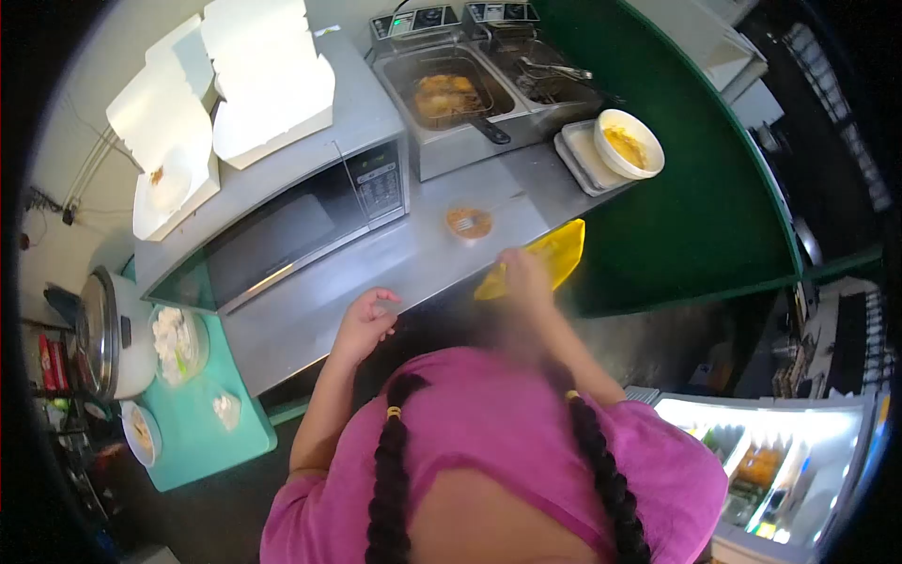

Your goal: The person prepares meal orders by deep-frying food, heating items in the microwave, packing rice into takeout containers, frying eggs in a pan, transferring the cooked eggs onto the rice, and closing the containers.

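My right hand (524,275) is closed on a bright yellow cloth (561,252) at the counter's front edge; the hand is blurred and its fingertips are partly hidden. Just left of it, over the front edge, my left hand (366,324) has loosely bent fingers set apart, with nothing visible in them. On the steel counter (418,254) behind the cloth sits a small round dish (469,223) of brown crumbly contents with a pale fork-like piece on it. Neither hand touches that dish.
A microwave (301,226) stands at left with open white takeaway boxes (272,94) on top. A fryer (465,94) holds food in its basket. A bowl (629,144) rests on containers at right. A green cutting board (211,423) lies at left; a lit fridge (770,414) is open at lower right.
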The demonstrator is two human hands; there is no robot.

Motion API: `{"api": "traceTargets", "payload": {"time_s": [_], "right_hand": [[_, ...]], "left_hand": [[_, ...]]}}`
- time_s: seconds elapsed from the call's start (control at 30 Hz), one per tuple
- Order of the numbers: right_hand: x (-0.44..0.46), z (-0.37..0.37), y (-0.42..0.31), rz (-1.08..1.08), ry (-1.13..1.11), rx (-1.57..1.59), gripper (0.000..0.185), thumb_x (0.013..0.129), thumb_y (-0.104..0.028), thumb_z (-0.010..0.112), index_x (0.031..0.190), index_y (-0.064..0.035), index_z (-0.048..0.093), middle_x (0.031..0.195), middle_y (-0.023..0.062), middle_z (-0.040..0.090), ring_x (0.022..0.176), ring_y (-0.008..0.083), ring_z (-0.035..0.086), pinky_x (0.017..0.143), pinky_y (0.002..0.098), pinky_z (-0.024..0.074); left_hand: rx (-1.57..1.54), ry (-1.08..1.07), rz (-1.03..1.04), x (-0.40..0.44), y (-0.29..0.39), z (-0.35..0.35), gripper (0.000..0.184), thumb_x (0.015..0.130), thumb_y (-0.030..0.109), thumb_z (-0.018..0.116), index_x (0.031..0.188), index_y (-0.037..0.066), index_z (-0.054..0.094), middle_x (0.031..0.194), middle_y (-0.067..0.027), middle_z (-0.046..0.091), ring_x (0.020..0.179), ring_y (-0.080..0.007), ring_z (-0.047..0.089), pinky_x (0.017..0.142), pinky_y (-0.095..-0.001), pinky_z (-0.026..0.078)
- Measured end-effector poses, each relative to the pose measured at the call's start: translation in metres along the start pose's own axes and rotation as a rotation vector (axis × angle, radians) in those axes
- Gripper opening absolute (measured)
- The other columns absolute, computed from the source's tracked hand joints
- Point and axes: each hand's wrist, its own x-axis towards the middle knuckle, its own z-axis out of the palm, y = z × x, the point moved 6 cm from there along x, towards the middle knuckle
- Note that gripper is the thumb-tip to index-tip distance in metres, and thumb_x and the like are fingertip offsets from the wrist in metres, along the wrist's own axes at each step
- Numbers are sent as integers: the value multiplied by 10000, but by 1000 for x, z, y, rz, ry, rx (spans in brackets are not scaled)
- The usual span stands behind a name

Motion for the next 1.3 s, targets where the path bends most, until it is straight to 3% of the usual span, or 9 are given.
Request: {"api": "traceTargets", "payload": {"time_s": [0.07,0.27,0.5,0.73,1.0,1.07,1.17,1.27,1.3], "right_hand": [[17,-7,13,271,62,302,130,934,-101,591,911,-19,690,833,172,669,756,323,661,664,381,502],[61,16,79,249,125,495,148,947,-68,576,1055,-21,665,906,115,677,787,211,628,725,320,498],[150,35,103,946,-215,1590,314,1024,-292,483,1188,-47,590,990,93,666,788,160,601,785,313,506],[220,78,119,848,-670,1886,357,1017,-376,494,1147,-57,586,794,34,589,684,147,521,677,305,432],[152,92,123,770,-464,1928,418,1027,-344,464,1331,-64,529,832,40,619,736,143,544,703,294,440],[123,107,76,539,-749,1060,485,992,-209,488,1453,-78,411,1077,88,629,931,178,600,830,316,478],[105,151,7,679,-521,1449,673,908,-111,566,1521,-97,290,1399,136,477,1193,232,537,987,338,448],[88,235,-6,880,-383,1288,844,806,1,663,1513,18,202,1547,221,269,1295,356,489,1116,417,366],[91,258,4,634,-239,842,867,799,-15,683,1509,36,187,1529,241,299,1293,390,481,1124,421,353]], "left_hand": [[109,-109,-94,-9,-1,1,371,873,161,704,1206,70,569,877,-61,645,767,-131,633,711,-255,513],[592,-78,101,13,-3,30,556,900,306,672,1355,28,514,1338,-215,549,1270,-338,506,1075,-397,386],[761,-196,93,87,35,112,516,938,333,622,1346,31,529,1321,-190,580,1213,-338,564,1033,-386,434],[764,62,77,137,31,137,475,925,338,633,1290,41,573,1247,-194,623,1130,-308,616,970,-382,478],[431,693,-275,58,-8,18,391,918,318,642,1186,34,642,1052,-102,705,874,-192,643,809,-331,509],[431,820,-232,31,-3,-14,384,924,312,639,1191,35,641,1050,-96,702,889,-192,640,819,-327,506],[414,917,-124,1,13,-39,374,933,294,623,1203,35,634,1077,-118,696,918,-218,655,827,-334,510],[441,875,-15,-28,26,-48,347,940,253,603,1213,39,625,1098,-148,691,927,-239,668,828,-346,515],[474,852,35,-39,30,-48,326,944,224,596,1216,45,623,1091,-148,691,922,-234,665,832,-346,514]]}}
